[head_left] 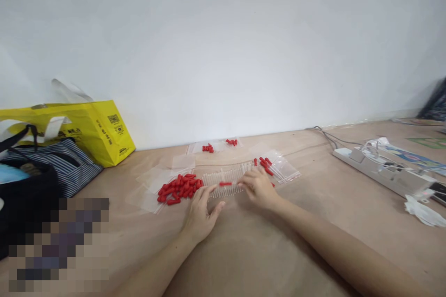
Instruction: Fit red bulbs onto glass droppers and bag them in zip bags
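Note:
A row of thin, clear-white sticks (214, 180) lies side by side on the table. One small red piece (226, 184) rests across the middle of the row. My left hand (202, 218) lies at the row's left end, fingers stretched and thumb apart, with nothing seen in it. Beside its fingertips is a pile of red bulb-ended pieces (179, 188) on clear plastic bags (148, 195). At the row's right end, my right hand (259, 188) has its fingers curled together over the sticks; what they pinch, if anything, is too small to tell.
Further red pieces (266, 165) lie on a clear zip bag (285, 167) to the right, others (208, 148) near the wall. A yellow bag (104, 134) and a striped bag (75, 167) stand left. To the right are a white power strip (372, 171) and a crumpled tissue (425, 212).

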A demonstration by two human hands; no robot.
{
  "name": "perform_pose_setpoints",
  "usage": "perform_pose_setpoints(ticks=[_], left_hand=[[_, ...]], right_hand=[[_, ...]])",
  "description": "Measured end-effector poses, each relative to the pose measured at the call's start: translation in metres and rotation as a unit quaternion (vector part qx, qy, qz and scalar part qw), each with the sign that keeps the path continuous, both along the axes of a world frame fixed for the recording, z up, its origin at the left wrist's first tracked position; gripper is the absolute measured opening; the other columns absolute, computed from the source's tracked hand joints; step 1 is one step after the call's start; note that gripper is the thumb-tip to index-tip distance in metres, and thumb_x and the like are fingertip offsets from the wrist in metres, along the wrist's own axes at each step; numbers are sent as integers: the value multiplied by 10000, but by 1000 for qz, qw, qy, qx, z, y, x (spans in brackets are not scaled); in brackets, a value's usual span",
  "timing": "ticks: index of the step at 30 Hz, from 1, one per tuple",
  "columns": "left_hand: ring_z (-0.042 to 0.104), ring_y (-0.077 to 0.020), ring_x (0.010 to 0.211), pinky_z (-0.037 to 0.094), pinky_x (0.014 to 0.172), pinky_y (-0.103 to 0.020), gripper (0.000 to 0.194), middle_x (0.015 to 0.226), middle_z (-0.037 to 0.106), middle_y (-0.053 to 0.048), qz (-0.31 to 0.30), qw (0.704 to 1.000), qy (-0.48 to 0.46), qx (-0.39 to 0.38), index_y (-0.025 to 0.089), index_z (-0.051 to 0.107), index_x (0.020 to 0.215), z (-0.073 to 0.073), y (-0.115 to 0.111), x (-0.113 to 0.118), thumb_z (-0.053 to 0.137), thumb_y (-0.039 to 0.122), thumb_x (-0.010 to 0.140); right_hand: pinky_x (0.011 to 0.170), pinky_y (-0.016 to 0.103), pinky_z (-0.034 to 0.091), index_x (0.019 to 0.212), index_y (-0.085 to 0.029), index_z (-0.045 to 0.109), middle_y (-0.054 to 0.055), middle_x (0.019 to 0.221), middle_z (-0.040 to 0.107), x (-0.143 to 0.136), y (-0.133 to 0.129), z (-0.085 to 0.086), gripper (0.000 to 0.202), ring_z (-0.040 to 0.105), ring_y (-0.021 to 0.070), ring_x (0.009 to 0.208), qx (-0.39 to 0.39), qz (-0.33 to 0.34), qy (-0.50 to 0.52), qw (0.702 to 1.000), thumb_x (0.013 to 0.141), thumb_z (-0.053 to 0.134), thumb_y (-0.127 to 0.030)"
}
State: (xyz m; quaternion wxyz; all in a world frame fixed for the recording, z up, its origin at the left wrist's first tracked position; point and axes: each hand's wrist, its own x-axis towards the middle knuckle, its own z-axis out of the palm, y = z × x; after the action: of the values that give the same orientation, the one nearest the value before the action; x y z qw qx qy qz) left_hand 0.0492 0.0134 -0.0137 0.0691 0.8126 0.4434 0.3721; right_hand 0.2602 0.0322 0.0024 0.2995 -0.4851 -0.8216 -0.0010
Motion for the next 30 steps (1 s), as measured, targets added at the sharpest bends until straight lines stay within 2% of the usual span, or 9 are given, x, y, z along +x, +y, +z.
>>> perform_pose_setpoints(ticks=[2, 4, 6, 9, 15, 18, 22, 26, 30], left_hand=[[508, -217, 953, 429, 809, -375, 307, 993, 521, -74, 16, 1000, 5, -22, 180, 453, 1070, -1, 1, -1, 493, 267, 778], [504, -218, 957, 427, 816, -382, 290, 998, 512, -73, 15, 999, 17, -38, 181, 461, 1054, -1, 1, -1, 488, 245, 772], [501, -216, 958, 424, 822, -383, 278, 1001, 506, -68, 4, 999, 27, -40, 191, 471, 1044, 0, 0, 1, 484, 231, 769], [510, -208, 936, 434, 807, -371, 242, 987, 502, -57, -6, 999, 33, -37, 206, 495, 1009, 2, -1, 2, 483, 230, 768], [520, -202, 903, 444, 786, -363, 183, 956, 503, -48, -9, 999, 37, -39, 208, 534, 937, 4, -3, 2, 492, 224, 760], [518, -204, 893, 445, 780, -367, 153, 934, 512, -48, -22, 999, 35, -33, 204, 544, 904, 4, -3, 2, 495, 216, 760], [518, -206, 884, 444, 774, -373, 128, 923, 518, -49, -30, 999, 35, -27, 199, 552, 875, 3, -3, 2, 504, 201, 757], [519, -200, 879, 446, 767, -367, 111, 921, 517, -48, -35, 998, 34, -25, 197, 553, 860, 2, -2, 2, 506, 192, 759], [520, -199, 875, 444, 768, -363, 94, 911, 523, -48, -35, 999, 35, -22, 191, 557, 838, 2, -2, 2, 516, 183, 754]], right_hand=[[697, 250, 296, 816, -195, 632, 47, 825, 626, 19, 16, 3, 225, 527, 159, 822, -28, -118, 28, 992, 832, 411, -236], [672, 242, 310, 846, -199, 634, 51, 836, 634, 38, 30, 1, 233, 541, 163, 808, -71, -249, 42, 965, 823, 408, -251], [663, 257, 311, 873, -195, 627, 64, 834, 640, 52, 38, -3, 238, 552, 181, 803, -92, -315, 41, 944, 816, 404, -257], [703, 284, 305, 888, -196, 612, 66, 815, 647, 59, 41, -10, 232, 554, 201, 838, -118, -367, 13, 923, 809, 412, -283], [766, 325, 299, 811, -210, 630, 71, 845, 651, 53, 38, -6, 273, 550, 216, 882, -158, -360, -44, 918, 812, 388, -337], [743, 318, 316, 767, -193, 644, 85, 814, 652, 60, 37, 0, 273, 569, 212, 834, -175, -361, -52, 915, 797, 397, -307], [696, 312, 347, 670, -169, 643, 98, 717, 641, 69, 36, 4, 267, 590, 217, 743, -207, -351, -75, 910, 747, 468, -357], [676, 324, 363, 687, -148, 631, 117, 735, 638, 69, 36, 2, 251, 596, 244, 745, -228, -351, -95, 903, 701, 526, -375], [666, 320, 364, 687, -148, 627, 116, 736, 636, 67, 36, 6, 236, 597, 240, 736, -236, -355, -99, 899, 712, 511, -352]])
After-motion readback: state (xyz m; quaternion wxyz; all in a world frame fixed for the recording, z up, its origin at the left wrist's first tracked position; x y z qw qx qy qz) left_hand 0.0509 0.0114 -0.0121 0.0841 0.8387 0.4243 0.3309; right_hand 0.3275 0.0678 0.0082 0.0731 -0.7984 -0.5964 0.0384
